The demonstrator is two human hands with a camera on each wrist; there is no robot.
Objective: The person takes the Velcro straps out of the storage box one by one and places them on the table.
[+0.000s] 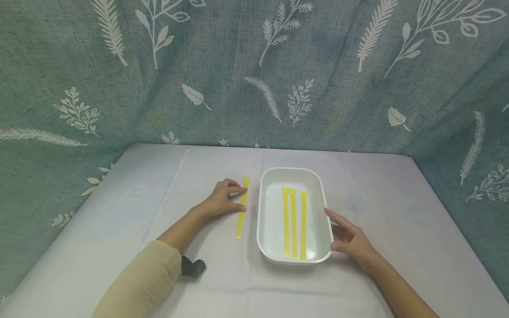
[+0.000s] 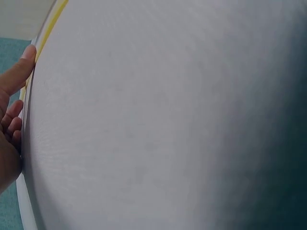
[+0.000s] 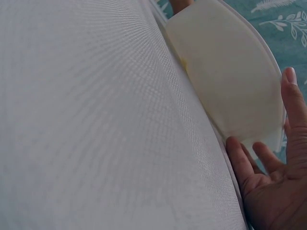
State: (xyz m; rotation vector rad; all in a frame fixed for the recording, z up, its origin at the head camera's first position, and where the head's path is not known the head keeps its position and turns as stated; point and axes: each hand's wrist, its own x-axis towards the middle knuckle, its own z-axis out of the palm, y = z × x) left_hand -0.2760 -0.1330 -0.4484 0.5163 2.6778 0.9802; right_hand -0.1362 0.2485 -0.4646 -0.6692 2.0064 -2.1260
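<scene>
My left hand (image 1: 222, 199) is left of a white tray (image 1: 271, 247), its thumb and index fingertips set apart along a yellow cable strap (image 1: 240, 227). That strap has a slotted head at its far end and lies lengthwise on the table. In the left wrist view the thumb touches the strap (image 2: 50, 26). Inside the tray, three similar yellow straps (image 1: 304, 225) lie side by side, slotted heads at the far end. My right hand (image 1: 354, 243) touches the tray's right side with spread, fairly straight fingers; in the right wrist view, fingertips (image 3: 233, 145) meet its outer wall.
A white cloth (image 1: 397, 198) covers the table. A black object (image 1: 193, 268), partly hidden by the beige left sleeve (image 1: 143, 278), shows near the left forearm. Behind the table hangs a blue-green curtain (image 1: 230, 53) with white leaf prints.
</scene>
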